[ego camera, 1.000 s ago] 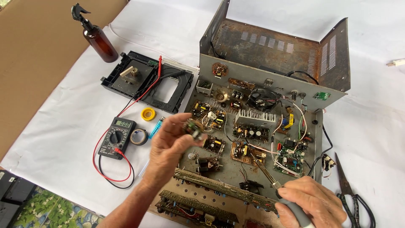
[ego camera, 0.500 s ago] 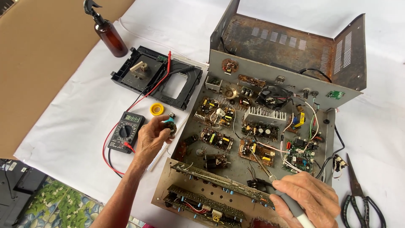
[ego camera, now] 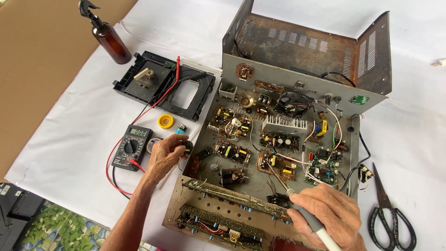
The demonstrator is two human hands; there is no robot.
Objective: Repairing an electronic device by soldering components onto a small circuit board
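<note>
Presently: left hand (ego camera: 165,155) just off the left edge of the open grey metal chassis (ego camera: 283,153), fingers curled and pinching a small dark round part (ego camera: 187,147) at its rim; kind of part not discernible. Right hand (ego camera: 327,214) over the chassis's near right corner, closed in a pen-style grip on a white-handled soldering iron (ego camera: 297,200).

Iron's long axis runs diagonally, handle toward the wearer at lower right, thin metal tip pointing up and left to the brown circuit board with yellow components (ego camera: 274,162) at chassis centre. Tip resting at or just above that board; contact not confirmed. Right hand clearly the nearer to that board; left hand well apart from it, across the chassis.

Left of the chassis, outward: black digital multimeter with red and black leads (ego camera: 131,147) just beside the left hand, yellow tape roll (ego camera: 166,121), black plastic disc-drive tray (ego camera: 162,86), amber spray bottle (ego camera: 108,36) farthest. Right of the chassis: black-handled scissors (ego camera: 389,211) on the white cloth (ego camera: 74,139).
</note>
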